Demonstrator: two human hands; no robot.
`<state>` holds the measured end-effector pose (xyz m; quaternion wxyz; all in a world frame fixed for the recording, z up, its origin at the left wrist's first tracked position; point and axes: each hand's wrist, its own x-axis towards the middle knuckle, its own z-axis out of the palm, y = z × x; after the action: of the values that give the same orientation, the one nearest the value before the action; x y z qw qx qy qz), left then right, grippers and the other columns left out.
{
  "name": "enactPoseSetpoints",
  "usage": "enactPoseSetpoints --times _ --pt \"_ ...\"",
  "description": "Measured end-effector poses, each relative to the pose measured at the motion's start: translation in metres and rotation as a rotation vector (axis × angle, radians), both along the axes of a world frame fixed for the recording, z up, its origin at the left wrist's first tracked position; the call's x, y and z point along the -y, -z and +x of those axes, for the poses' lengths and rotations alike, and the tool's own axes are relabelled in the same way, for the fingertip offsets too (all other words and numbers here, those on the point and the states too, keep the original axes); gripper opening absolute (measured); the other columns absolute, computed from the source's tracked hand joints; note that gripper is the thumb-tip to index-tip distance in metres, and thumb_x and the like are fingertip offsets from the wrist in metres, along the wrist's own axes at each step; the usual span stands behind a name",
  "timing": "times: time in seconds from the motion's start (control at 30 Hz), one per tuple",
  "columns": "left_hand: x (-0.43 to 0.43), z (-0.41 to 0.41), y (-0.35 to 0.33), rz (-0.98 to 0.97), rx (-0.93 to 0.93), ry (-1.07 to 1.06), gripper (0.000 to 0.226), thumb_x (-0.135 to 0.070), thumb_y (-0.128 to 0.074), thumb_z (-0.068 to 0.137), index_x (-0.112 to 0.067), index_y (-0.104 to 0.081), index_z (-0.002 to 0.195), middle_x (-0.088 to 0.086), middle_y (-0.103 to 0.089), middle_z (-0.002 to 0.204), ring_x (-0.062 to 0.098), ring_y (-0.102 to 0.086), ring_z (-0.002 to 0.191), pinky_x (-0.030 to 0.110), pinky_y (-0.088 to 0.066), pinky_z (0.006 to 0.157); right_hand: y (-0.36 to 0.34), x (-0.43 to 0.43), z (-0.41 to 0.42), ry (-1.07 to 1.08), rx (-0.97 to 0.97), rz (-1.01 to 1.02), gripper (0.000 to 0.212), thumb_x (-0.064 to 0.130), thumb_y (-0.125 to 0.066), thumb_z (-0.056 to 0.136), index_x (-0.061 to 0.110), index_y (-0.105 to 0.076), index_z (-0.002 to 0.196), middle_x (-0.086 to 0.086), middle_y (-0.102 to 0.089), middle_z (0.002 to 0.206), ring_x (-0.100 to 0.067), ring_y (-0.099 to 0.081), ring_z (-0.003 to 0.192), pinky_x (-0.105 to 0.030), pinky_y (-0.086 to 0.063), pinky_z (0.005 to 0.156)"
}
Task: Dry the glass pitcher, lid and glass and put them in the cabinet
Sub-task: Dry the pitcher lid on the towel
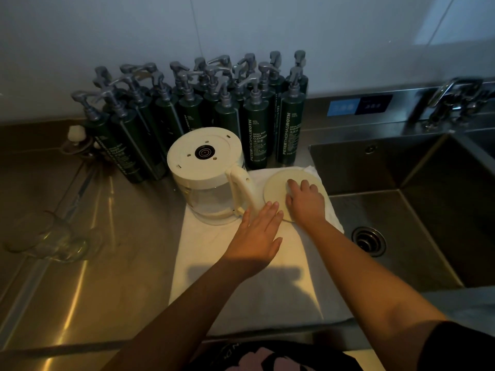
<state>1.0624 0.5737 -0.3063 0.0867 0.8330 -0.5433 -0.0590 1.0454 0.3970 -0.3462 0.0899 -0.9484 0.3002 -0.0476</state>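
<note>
The glass pitcher (211, 183) stood upside down on the far left part of the white towel (254, 290). The lid (278, 188) lay flat on the towel's far right part, just beside the pitcher's handle. The right hand (305, 200) rested on the lid with bent fingers; whether it gripped anything could not be told. The left hand (257, 234) hovered flat and open over the towel, near the handle. The glass (53, 236) sat well left of the towel. Drying the lid seemed the step in hand. Next, the person would likely need to lift a towel edge over it.
</note>
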Motion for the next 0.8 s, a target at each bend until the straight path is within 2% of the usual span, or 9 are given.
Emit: enactPoseSetpoints --times 0.07,0.17,0.23,0.47,0.57,0.67,0.73,0.8 --pt "0.0 -0.001 -0.003 -0.01 0.027 0.007 0.061 -0.036 -0.026 0.088 -0.007 -0.042 0.139 0.01 -0.034 0.149 0.023 -0.029 0.139 0.048 -0.01 0.11 0.001 0.0 -0.001 0.005 0.008 0.006 0.042 0.028 -0.038 0.096 0.014 -0.039 0.136 -0.018 -0.048 0.119 -0.034 -0.047 0.103 -0.04 -0.042 0.074" --pt "0.0 -0.001 0.001 0.004 0.034 0.011 0.057 -0.036 -0.026 0.098 -0.012 -0.016 0.149 0.003 -0.006 0.158 0.015 0.001 0.145 0.037 0.011 0.112 0.0 0.001 -0.004 0.001 -0.027 -0.001 0.046 0.031 -0.038 0.096 0.016 -0.033 0.139 -0.016 -0.045 0.122 -0.032 -0.045 0.106 -0.04 -0.042 0.077" --pt "0.0 -0.001 0.002 0.004 0.049 -0.002 0.057 -0.032 -0.03 0.101 -0.014 -0.009 0.15 0.001 0.001 0.158 0.014 0.007 0.145 0.035 0.014 0.112 -0.003 0.0 -0.005 0.014 -0.048 -0.001 0.047 0.031 -0.04 0.095 0.015 -0.032 0.139 -0.016 -0.043 0.123 -0.031 -0.044 0.108 -0.039 -0.042 0.079" --pt "-0.007 -0.007 0.001 -0.002 0.038 -0.005 0.057 -0.031 -0.031 0.101 -0.013 -0.009 0.15 0.003 0.0 0.158 0.017 0.007 0.145 0.037 0.012 0.112 -0.003 -0.021 -0.022 0.073 0.019 -0.001 0.04 0.019 -0.047 0.089 0.007 -0.044 0.127 -0.019 -0.046 0.118 -0.033 -0.045 0.102 -0.04 -0.039 0.078" --pt "-0.012 -0.01 0.004 0.0 0.03 -0.015 0.057 -0.03 -0.031 0.101 -0.012 -0.009 0.15 0.004 -0.001 0.158 0.018 0.007 0.145 0.044 0.007 0.115 0.0 -0.032 -0.034 0.1 0.093 -0.001 0.039 0.012 -0.056 0.082 0.002 -0.051 0.119 -0.024 -0.051 0.108 -0.039 -0.048 0.094 -0.043 -0.04 0.074" --pt "-0.021 -0.013 0.009 0.036 0.023 -0.021 0.057 -0.032 -0.026 0.1 -0.013 -0.007 0.15 0.004 0.003 0.158 0.018 0.008 0.145 0.042 0.006 0.115 0.001 -0.045 -0.045 0.088 0.168 -0.02 0.039 0.008 -0.062 0.077 -0.002 -0.056 0.114 -0.026 -0.054 0.101 -0.042 -0.052 0.088 -0.044 -0.042 0.07" --pt "-0.029 -0.015 0.013 0.045 0.017 -0.037 0.058 -0.035 -0.022 0.098 -0.012 -0.011 0.15 0.005 0.0 0.158 0.021 0.004 0.145 0.045 0.003 0.115 0.001 -0.055 -0.053 0.076 0.192 -0.021 0.038 0.008 -0.062 0.079 -0.001 -0.056 0.116 -0.025 -0.055 0.103 -0.041 -0.052 0.089 -0.043 -0.043 0.073" --pt "-0.038 -0.015 0.019 0.039 0.021 -0.052 0.058 -0.034 -0.025 0.096 -0.01 -0.022 0.148 0.008 -0.011 0.157 0.025 -0.008 0.145 0.046 0.0 0.114 0.002 -0.067 -0.059 0.051 0.243 -0.043 0.038 0.007 -0.066 0.075 0.0 -0.059 0.112 -0.023 -0.058 0.099 -0.039 -0.055 0.085 -0.041 -0.046 0.07"
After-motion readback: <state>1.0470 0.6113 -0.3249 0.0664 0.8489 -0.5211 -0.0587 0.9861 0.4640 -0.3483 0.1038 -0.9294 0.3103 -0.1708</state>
